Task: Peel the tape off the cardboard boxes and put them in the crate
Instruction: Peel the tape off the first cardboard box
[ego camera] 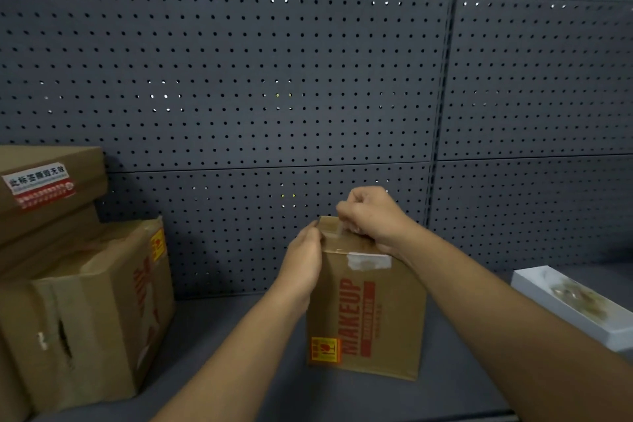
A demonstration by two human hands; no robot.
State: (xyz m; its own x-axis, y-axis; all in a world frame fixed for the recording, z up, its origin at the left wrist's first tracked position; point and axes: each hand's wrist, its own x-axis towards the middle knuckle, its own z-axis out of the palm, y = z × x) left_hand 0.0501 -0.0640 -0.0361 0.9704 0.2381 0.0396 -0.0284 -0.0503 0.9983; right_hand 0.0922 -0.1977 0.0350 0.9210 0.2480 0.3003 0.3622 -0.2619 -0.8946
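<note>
Tape [342, 231] on upright MAKEUP box [368, 315]: right hand [371, 216] pinches it, left hand [305, 255] grips box's top edge. Risk: a hard tug tears the strip.

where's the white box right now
In the head view the white box lies at the far right on the grey shelf, right of the makeup box, by the pegboard.
</note>
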